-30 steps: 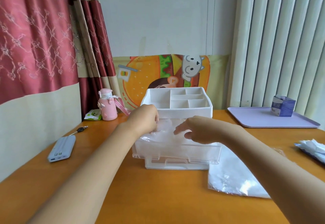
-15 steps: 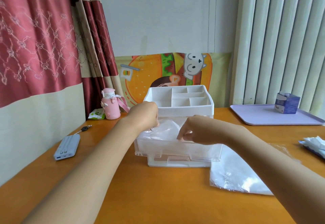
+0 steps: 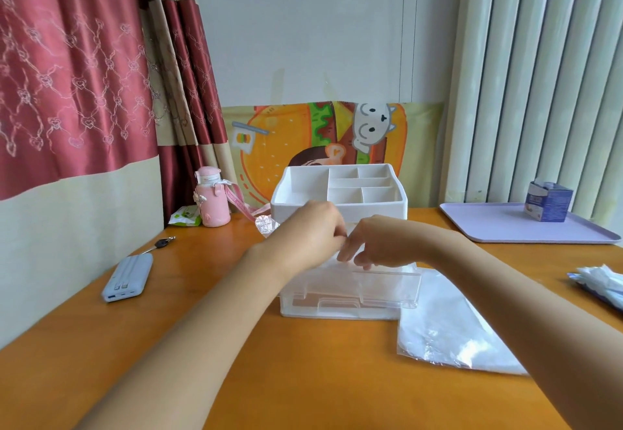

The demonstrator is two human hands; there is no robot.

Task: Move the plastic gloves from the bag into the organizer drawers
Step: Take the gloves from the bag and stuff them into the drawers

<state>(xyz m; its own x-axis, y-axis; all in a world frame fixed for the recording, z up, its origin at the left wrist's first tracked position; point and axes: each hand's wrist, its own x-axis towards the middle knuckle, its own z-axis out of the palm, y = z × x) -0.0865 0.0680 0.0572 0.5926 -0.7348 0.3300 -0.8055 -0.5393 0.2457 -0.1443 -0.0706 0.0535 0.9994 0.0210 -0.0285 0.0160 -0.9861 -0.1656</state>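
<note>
Ok so we've got both hands meeting right over the organizer (image 3: 377, 207), above its top clear drawer (image 3: 381, 286), which is pulled out toward us. Our left hand (image 3: 308, 232) has its fingers bunched and curled in toward the right one. Our right hand (image 3: 376, 240) has its fingers bent down, the tips touching the filmy plastic gloves (image 3: 332, 269) lying in that drawer. Honestly we can't tell if either hand is actually pinching the plastic or just poking at it, since the film is too see-through and the knuckles cover the tips.

The bag (image 3: 448, 328) lies flat on the orange table (image 3: 303, 379), just beside the organizer on the right, with one edge tucked against its base. The lower drawer (image 3: 337, 308) sits pushed in.

Other stuff around:
- pink bottle (image 3: 212, 198) back left
- power bank (image 3: 128, 278) and a key (image 3: 163, 244) on the left
- lilac tray (image 3: 499, 230) with a small blue box (image 3: 547, 202) on it, back right
</note>
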